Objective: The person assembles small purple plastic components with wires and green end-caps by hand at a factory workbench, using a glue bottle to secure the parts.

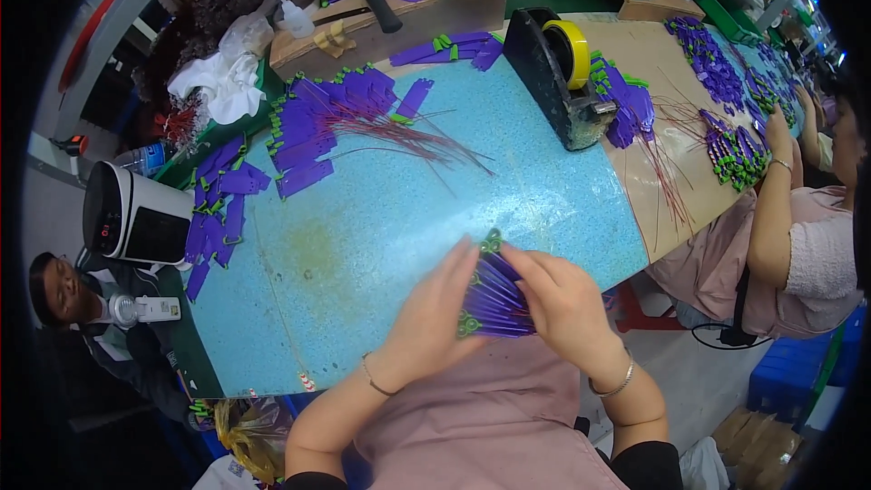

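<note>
Near the table's front edge, in front of my body, I hold a bundle of slim purple strips with green looped ends (497, 298). My left hand (428, 307) is closed along its left side, and my right hand (570, 307) presses the right side with thumb and fingers. The strips fan out a little between my palms, with some green ends at the top and others at the lower left. Parts of the bundle are hidden by my fingers.
Purple strips with thin red wires (318, 127) lie at the back left of the blue tabletop (390, 218). A black tape dispenser (544, 91) with yellow tape stands at the back right. A white and black appliance (150, 218) sits left. A co-worker (771, 218) handles similar pieces on the right.
</note>
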A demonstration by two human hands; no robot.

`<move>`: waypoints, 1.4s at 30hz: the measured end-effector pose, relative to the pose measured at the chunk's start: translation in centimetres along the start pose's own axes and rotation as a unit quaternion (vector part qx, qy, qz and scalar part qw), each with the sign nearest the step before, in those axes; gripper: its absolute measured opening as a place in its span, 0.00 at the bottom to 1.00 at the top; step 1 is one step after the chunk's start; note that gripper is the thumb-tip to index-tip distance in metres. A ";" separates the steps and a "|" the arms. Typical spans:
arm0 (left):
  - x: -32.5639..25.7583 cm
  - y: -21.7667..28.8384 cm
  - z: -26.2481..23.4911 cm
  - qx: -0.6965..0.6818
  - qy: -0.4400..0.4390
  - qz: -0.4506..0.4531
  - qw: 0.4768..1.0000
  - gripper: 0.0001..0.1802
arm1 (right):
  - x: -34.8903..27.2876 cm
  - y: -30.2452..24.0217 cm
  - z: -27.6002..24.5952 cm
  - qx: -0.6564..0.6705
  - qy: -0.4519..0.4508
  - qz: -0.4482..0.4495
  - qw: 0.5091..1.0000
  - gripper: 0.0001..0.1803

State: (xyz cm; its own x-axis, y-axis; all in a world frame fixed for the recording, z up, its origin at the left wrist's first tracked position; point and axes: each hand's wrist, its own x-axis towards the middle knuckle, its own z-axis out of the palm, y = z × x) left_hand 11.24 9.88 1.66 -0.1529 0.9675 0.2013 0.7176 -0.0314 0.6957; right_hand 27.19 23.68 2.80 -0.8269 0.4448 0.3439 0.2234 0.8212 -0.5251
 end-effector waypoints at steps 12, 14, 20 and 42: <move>-0.8 0.2 0.0 0.004 -0.017 -0.006 1.000 0.54 | 1.3 1.6 -2.7 0.196 -0.146 0.093 0.965 0.20; -0.8 0.2 0.1 0.006 -0.020 0.000 1.000 0.54 | 1.3 1.5 -3.0 0.197 -0.156 0.094 0.963 0.19; -1.4 -0.2 0.5 -0.017 -0.017 -0.018 1.000 0.57 | 0.4 1.0 -0.6 0.060 -0.080 0.030 0.995 0.22; -3.4 -1.0 0.1 0.045 0.100 -0.086 0.990 0.60 | 5.9 0.7 4.7 0.093 -0.050 -0.080 0.991 0.17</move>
State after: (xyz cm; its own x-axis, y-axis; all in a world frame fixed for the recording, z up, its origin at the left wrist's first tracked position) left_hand 11.11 6.62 0.26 -0.4027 0.8875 0.2241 0.7252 0.1599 0.6697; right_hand 20.05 25.20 0.78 -0.8936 0.2687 0.3596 -0.0063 0.7936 -0.6084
